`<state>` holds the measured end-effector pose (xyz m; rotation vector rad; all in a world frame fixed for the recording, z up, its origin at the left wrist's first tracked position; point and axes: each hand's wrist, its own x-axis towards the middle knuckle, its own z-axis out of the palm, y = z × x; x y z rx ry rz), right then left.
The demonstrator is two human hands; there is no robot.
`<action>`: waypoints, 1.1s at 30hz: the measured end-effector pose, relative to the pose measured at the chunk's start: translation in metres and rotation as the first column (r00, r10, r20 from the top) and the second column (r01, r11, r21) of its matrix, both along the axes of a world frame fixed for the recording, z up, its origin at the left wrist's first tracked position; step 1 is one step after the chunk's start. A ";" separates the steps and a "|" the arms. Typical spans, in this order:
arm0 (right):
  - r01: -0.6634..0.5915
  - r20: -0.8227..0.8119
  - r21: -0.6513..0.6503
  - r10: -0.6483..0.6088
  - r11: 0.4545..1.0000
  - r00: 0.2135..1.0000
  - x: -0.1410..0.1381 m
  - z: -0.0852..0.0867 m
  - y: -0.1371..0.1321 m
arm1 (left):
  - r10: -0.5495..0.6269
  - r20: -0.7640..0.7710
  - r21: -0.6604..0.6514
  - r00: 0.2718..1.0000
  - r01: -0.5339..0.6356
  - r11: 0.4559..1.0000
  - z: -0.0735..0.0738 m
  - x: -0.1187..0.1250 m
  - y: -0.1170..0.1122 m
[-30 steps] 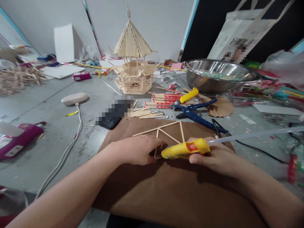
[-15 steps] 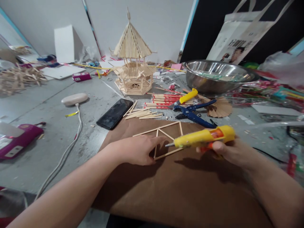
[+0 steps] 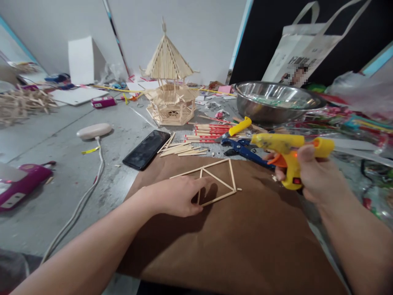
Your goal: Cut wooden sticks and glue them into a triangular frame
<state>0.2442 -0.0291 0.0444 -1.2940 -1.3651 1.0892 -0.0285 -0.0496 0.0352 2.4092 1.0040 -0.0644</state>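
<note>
A flat frame of thin wooden sticks [image 3: 219, 180] with a diagonal brace lies on brown paper [image 3: 233, 241]. My left hand [image 3: 181, 196] is over its left end, thumb and fingers bent about an upright stick and holding it down; the fingertips are partly hidden. To the right, my right hand [image 3: 319, 176] is wrapped around the handle of a yellow hot glue gun [image 3: 281, 141], a finger near the orange trigger. The gun is raised off the paper, apart from the frame, its front end pointing left. A small stick piece [image 3: 239, 189] sits at the frame's right corner.
Beyond the paper are a phone [image 3: 146, 149], loose sticks [image 3: 187, 149], blue pliers [image 3: 245, 150] and a yellow-handled knife [image 3: 240, 127]. Farther back stand a stick pagoda model [image 3: 170, 78] and a steel bowl [image 3: 276, 102]. A white cable [image 3: 100, 168] runs down the left.
My right hand has drawn the glue gun to the right and up, away from the frame, uncovering its right corner. My left hand stays on the frame. The view has shifted slightly.
</note>
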 end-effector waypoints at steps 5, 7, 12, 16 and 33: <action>0.266 -0.127 -0.105 -0.279 0.958 0.952 0.018 0.001 0.014 | 0.076 0.056 0.123 0.996 -0.082 0.989 0.006 0.000 0.005; 0.293 -0.156 -0.169 -0.319 0.941 0.935 0.024 0.000 0.018 | 0.167 0.057 0.235 0.984 -0.176 0.956 0.004 -0.002 0.011; 0.247 -0.192 -0.257 -0.300 0.934 0.934 0.033 -0.002 0.021 | 0.316 0.019 0.373 0.949 -0.300 0.878 -0.009 -0.012 0.025; 0.218 -0.230 -0.230 -0.270 0.949 0.935 0.038 -0.001 0.020 | 0.350 -0.019 0.401 0.937 -0.314 0.861 -0.018 -0.016 0.032; 0.363 -0.107 -0.226 -0.393 0.904 0.913 0.051 -0.022 0.036 | 0.343 -0.055 0.423 0.938 -0.290 0.859 -0.021 -0.018 0.038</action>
